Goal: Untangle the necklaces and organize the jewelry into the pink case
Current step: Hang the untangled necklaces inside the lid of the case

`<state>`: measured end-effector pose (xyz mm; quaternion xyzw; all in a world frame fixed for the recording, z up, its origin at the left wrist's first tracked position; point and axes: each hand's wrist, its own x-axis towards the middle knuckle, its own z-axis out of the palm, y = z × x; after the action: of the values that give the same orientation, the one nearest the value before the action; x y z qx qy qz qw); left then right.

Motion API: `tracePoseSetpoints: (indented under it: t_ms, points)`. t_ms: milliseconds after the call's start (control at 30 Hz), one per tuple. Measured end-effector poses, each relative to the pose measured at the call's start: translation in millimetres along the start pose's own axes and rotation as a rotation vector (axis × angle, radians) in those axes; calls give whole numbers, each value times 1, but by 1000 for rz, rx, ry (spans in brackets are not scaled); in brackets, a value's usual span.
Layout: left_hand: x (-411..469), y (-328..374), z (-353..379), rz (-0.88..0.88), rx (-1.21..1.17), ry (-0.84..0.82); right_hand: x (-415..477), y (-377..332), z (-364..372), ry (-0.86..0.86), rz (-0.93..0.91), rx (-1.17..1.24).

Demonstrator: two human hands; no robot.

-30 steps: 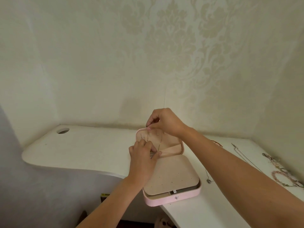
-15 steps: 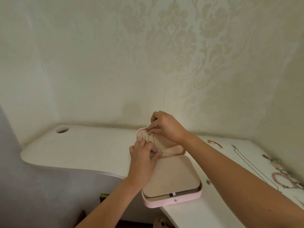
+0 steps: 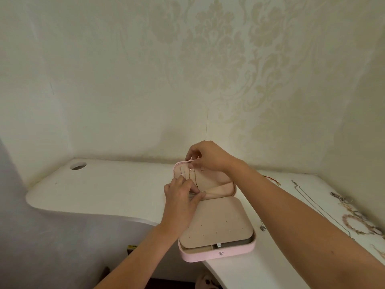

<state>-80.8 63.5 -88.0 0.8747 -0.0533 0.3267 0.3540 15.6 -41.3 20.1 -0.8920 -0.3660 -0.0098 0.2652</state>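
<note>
Both forearms bare and extended forward, left hand [image 3: 181,197] back up, fingers curled, thumb pinching the pocket edge of the pink case [image 3: 200,256], right hand [image 3: 208,156] above it, wrist bent, fingertips pinched at the lid rim

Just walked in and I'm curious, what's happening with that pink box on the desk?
A person is hanging jewelry in the open pink jewelry case. The right hand pinches a thin gold chain necklace near the lid's hooks, while the left hand pinches the beige fabric pocket below. Silver chains and beaded bracelets lie on the white desk.
</note>
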Motion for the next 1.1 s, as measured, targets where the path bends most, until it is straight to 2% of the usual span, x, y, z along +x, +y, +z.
tracePoseSetpoints:
  t_ms: [100, 167, 300, 433, 500, 633, 833, 1000, 1100]
  points:
    - [1, -1, 0, -4, 3, -6, -2, 2, -1, -2, -19, 51]
    - [0, -1, 1, -10, 2, -5, -7, 5, 2, 57, -54, 50]
    - [0, -2, 1, -18, -4, 9, -20, 19, 11, 280, -212, -75]
    - [-1, -2, 0, -23, -11, 15, -33, 41, 17, 308, -318, -357]
    - [-1, -2, 0, -28, -23, 20, -37, 49, 19, 308, -285, -395]
    - [0, 0, 0, -29, -2, 1, -39, 41, 17, 322, -134, -164]
    - [1, 1, -1, -30, 8, -26, -39, 37, 17, 269, -96, -145]
    - [1, 3, 0, -44, 45, -52, -55, 40, 9, 99, -12, -14]
    - [1, 2, -1, -40, 40, -51, -70, 49, -27, 231, 76, 155]
